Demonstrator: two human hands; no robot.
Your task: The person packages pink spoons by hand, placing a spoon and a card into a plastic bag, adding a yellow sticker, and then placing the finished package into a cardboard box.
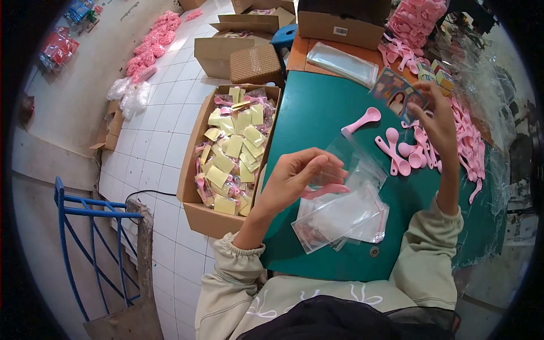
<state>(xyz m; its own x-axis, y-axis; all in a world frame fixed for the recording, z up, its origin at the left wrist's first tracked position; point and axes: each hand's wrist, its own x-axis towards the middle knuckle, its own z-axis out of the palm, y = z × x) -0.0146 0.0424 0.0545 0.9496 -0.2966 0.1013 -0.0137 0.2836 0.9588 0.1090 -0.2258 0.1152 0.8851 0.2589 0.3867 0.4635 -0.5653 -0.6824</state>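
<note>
My left hand (303, 175) is closed over the green table, with a pink spoon (327, 191) under its curled fingers. A clear plastic bag (362, 161) extends from those fingers to the right. Farther back, my right hand (436, 116) grips a colourful printed card (398, 95) by its right side, raised above the tabletop. Below the left hand lies a loose pile of clear bags (345, 218). Another pink measuring spoon (362, 120) rests between the two hands, and crossed pink spoons (392, 153) lie close to my right forearm.
On my left stands a cardboard box (209, 224) filled with bagged spoons and pale yellow cards. A stack of clear bags (343, 63) lies at the table's back. Heaped pink spoons (467, 141) line the right side. A blue metal frame (96, 212) stands at far left.
</note>
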